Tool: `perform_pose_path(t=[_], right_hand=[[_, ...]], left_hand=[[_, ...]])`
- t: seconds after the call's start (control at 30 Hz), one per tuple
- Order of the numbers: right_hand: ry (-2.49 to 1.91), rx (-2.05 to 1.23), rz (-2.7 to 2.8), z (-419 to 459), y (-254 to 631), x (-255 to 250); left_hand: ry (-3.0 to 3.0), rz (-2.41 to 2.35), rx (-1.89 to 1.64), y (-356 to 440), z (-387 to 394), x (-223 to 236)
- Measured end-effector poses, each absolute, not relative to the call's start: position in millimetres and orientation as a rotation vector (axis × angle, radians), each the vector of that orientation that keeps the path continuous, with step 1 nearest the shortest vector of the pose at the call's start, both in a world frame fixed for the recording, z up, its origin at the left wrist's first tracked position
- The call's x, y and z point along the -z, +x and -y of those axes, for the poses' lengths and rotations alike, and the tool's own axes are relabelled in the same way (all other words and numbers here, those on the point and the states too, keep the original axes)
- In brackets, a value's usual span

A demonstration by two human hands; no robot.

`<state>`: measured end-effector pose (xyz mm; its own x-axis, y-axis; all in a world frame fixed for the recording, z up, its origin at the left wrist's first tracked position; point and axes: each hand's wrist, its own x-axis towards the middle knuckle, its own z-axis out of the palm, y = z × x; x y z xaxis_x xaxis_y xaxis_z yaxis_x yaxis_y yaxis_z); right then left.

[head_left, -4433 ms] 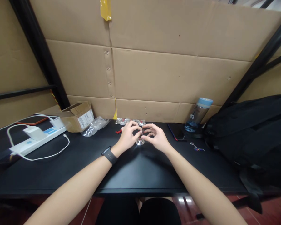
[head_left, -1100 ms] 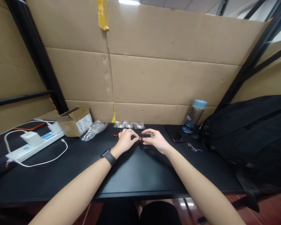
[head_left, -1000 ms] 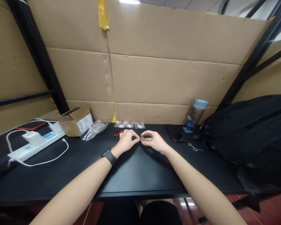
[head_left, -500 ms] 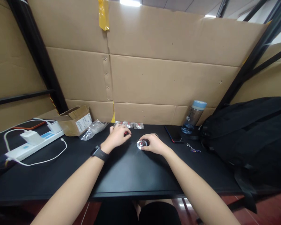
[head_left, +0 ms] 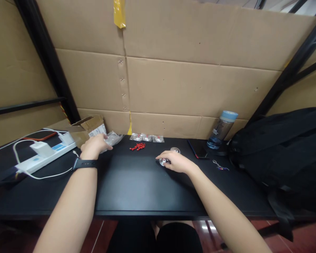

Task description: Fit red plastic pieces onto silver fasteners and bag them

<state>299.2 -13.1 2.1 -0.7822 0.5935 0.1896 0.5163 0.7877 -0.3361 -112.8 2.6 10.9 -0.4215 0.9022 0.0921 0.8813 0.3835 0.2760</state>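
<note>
My left hand [head_left: 94, 144] is over the near end of a crumpled clear plastic bag [head_left: 114, 139], beside the cardboard box. Its thumb and forefinger look apart, and the other fingers are partly hidden. With its fingers curled round the edge, my right hand [head_left: 175, 161] holds a round shiny silver disc [head_left: 163, 161] with a reddish centre, low over the black table. A second round clear-and-silver piece [head_left: 175, 150] lies just behind that hand. Between the hands is a small pile of red pieces [head_left: 137, 146]. Several silver discs in clear packets [head_left: 146, 137] line the back.
An open cardboard box [head_left: 92, 126] and a white power strip [head_left: 46, 157] with chargers and cables stand at the left. To the right are a phone [head_left: 197, 149], a water bottle [head_left: 221, 130], a small keychain [head_left: 221, 166] and a black backpack [head_left: 284, 151]. Cardboard walls off the back.
My left hand has moved left from the red pieces to the plastic bag, uncovering the red pile and the packets. My right hand stays at the silver disc, its fingers now lower over it.
</note>
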Motion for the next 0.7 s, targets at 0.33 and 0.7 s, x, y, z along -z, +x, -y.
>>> perform_pose_path(t=[0.33, 0.7], right_hand=[[-0.968, -0.252, 2.793, 17, 306, -5], [-1.306, -0.270, 2.820, 16, 319, -13]], left_hand=[[1.634, -2.699, -0.804, -89, 19, -39], [2.771, -1.456, -0.765, 46, 12, 2]])
